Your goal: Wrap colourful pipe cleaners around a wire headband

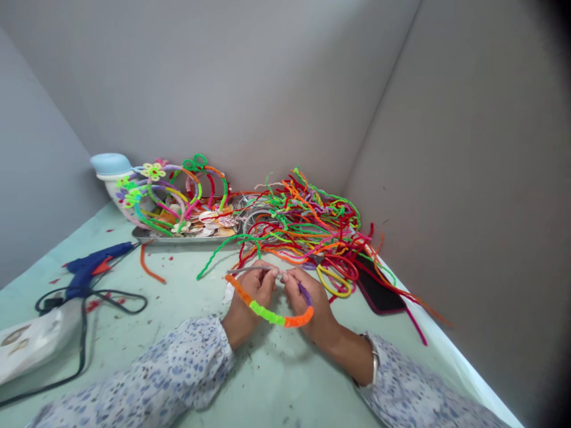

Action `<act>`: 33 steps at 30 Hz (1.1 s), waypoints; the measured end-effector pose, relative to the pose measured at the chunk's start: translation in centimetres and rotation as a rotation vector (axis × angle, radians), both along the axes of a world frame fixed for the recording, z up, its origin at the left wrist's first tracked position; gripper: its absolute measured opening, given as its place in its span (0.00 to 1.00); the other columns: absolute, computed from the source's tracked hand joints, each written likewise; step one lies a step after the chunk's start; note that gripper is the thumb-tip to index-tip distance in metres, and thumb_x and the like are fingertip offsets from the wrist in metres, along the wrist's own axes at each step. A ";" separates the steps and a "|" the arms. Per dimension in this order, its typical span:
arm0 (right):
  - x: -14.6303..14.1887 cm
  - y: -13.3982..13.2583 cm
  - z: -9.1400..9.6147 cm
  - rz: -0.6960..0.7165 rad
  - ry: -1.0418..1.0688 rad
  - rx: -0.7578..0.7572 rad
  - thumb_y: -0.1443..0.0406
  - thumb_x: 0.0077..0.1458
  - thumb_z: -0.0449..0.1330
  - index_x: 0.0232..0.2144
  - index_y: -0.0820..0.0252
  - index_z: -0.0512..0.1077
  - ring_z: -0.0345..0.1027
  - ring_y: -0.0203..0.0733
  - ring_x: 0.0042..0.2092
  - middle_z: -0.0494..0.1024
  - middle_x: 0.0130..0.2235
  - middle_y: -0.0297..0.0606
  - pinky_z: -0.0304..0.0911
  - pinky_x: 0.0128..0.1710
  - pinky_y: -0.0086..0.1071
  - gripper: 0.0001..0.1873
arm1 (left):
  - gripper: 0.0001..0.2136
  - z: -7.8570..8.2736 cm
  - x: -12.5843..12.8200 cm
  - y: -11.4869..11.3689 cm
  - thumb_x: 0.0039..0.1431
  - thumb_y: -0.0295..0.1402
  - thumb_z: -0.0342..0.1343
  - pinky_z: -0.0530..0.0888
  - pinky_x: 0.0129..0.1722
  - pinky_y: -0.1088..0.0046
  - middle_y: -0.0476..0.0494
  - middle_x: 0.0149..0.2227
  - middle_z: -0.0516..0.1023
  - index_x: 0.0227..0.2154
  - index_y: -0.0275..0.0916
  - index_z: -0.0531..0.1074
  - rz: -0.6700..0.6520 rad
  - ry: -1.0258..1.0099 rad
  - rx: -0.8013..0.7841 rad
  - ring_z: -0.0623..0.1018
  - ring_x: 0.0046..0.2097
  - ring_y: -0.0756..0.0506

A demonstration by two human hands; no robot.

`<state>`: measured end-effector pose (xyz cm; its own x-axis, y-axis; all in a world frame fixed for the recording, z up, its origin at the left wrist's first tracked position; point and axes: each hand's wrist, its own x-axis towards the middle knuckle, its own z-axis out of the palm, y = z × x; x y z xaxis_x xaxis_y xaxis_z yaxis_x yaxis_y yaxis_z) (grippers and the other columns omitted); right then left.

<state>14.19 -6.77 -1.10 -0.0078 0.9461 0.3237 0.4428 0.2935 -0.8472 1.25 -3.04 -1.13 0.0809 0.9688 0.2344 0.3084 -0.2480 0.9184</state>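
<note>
My left hand (250, 297) and my right hand (310, 303) meet at the middle of the table, both pinched on a curved hoop (267, 312) wrapped in orange and lime green pipe cleaner. A bare grey stretch of the hoop (250, 270) arcs above my left fingers. A purple pipe cleaner (305, 293) lies under my right fingers. Just beyond my hands sits a big tangle of coloured pipe cleaners (307, 223).
A metal tray (178, 236) with finished wrapped hoops and round discs stands at the back left beside a pale blue holder (111, 169). A blue glue gun (93, 264) with black cord lies at left, a white packet (31, 342) below it. A dark phone (379, 291) lies right.
</note>
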 end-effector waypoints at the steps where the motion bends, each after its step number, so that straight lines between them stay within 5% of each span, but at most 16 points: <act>1: 0.0 0.0 0.0 0.001 0.002 -0.003 0.62 0.60 0.46 0.27 0.58 0.61 0.59 0.35 0.28 0.66 0.27 0.33 0.55 0.26 0.26 0.11 | 0.09 0.0 0.0 0.0 0.54 0.36 0.51 0.63 0.22 0.76 0.51 0.18 0.70 0.25 0.37 0.70 0.003 0.004 0.001 0.69 0.21 0.50; 7: -0.1 0.2 -0.1 0.006 0.125 -0.060 0.59 0.59 0.49 0.26 0.58 0.63 0.58 0.34 0.25 0.64 0.23 0.31 0.54 0.24 0.26 0.12 | 0.09 0.3 0.1 -0.5 0.55 0.37 0.50 0.66 0.26 0.75 0.49 0.22 0.71 0.27 0.36 0.70 -0.025 -0.048 -0.039 0.71 0.26 0.49; 12: 0.2 1.7 -0.4 -0.078 0.480 -0.283 0.55 0.55 0.52 0.26 0.60 0.67 0.58 0.32 0.21 0.65 0.21 0.29 0.53 0.20 0.25 0.15 | 0.11 1.0 0.3 -1.8 0.57 0.36 0.50 0.64 0.25 0.78 0.51 0.28 0.70 0.42 0.40 0.63 -0.095 -0.220 -0.059 0.69 0.27 0.51; 20: 0.7 2.2 -0.7 0.006 0.761 -0.284 0.57 0.52 0.57 0.23 0.60 0.67 0.55 0.28 0.18 0.64 0.17 0.25 0.51 0.17 0.22 0.13 | 0.11 1.4 0.4 -2.3 0.60 0.38 0.46 0.59 0.21 0.79 0.53 0.22 0.65 0.26 0.37 0.67 -0.385 -0.124 -0.173 0.61 0.22 0.54; 25: 0.5 1.6 -0.7 0.146 0.777 -0.280 0.57 0.53 0.56 0.22 0.61 0.66 0.56 0.27 0.18 0.64 0.18 0.26 0.51 0.17 0.22 0.14 | 0.12 1.3 0.5 -1.7 0.57 0.41 0.50 0.59 0.18 0.79 0.54 0.21 0.65 0.28 0.37 0.64 -0.353 -0.260 -0.257 0.61 0.20 0.54; 33: 0.1 1.1 -0.3 0.261 0.720 -0.400 0.58 0.53 0.55 0.21 0.60 0.64 0.56 0.28 0.16 0.65 0.17 0.27 0.52 0.16 0.22 0.14 | 0.13 2.5 0.4 -1.8 0.58 0.36 0.51 0.59 0.18 0.79 0.55 0.15 0.65 0.20 0.37 0.61 -0.339 -0.391 -0.161 0.63 0.18 0.55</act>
<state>14.34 -5.64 -1.41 -0.1612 0.9866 -0.0235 -0.2817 -0.0688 -0.9570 1.60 -4.87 1.35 0.3313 0.9298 0.1603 -0.1369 -0.1207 0.9832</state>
